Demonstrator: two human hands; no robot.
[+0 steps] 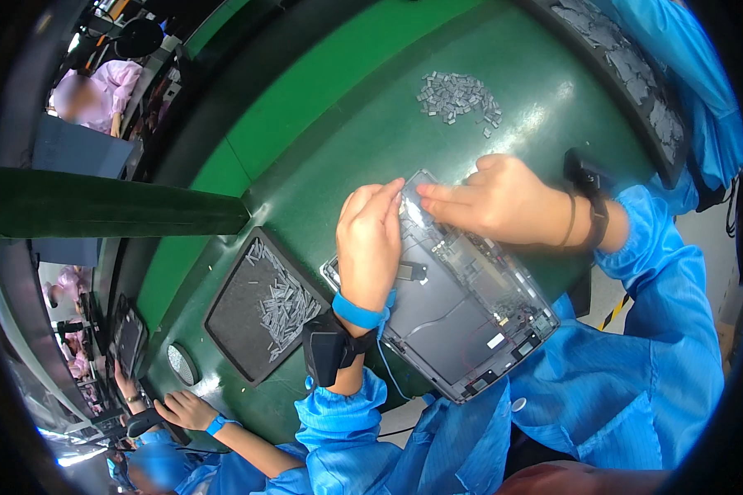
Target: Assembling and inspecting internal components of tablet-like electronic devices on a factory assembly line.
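An opened tablet-like device housing lies tilted across the near edge of the green table, its circuit board, thin wires and dark flat panels showing. My left hand rests along its left side, fingers drawn together at the far corner. At that same corner my right hand has its thumb and forefinger close together, with the other fingers curled in. Whatever sits between the fingertips of either hand is too small or hidden to name. A blue band with a cord circles my left wrist.
Left of the housing, a black tray holds many thin grey strips. Small grey pieces lie heaped farther off. A long dark tray of flat grey pieces runs along the far right. A co-worker's hand is at lower left, near a round dish.
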